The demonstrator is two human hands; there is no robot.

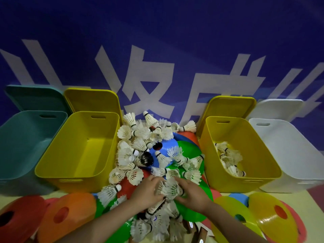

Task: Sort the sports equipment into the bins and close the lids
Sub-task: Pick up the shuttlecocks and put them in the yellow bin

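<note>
A heap of white feather shuttlecocks (140,146) lies between the bins, mixed with flat disc cones: a blue cone (164,146) and a green cone (189,148). My left hand (147,190) and my right hand (192,192) close together around a bunch of shuttlecocks (171,189) at the near end of the heap. The right yellow bin (219,178) holds several shuttlecocks (229,158). The left yellow bin (57,163) is empty inside. A teal bin (10,146) stands far left and a white bin (298,165) far right.
All the lids stand upright behind their bins against a blue banner: teal lid (35,97), yellow lid (91,100), second yellow lid (231,106), white lid (278,109). Red cone (19,218) and orange cone (66,214) lie near left, yellow cones (273,220) near right.
</note>
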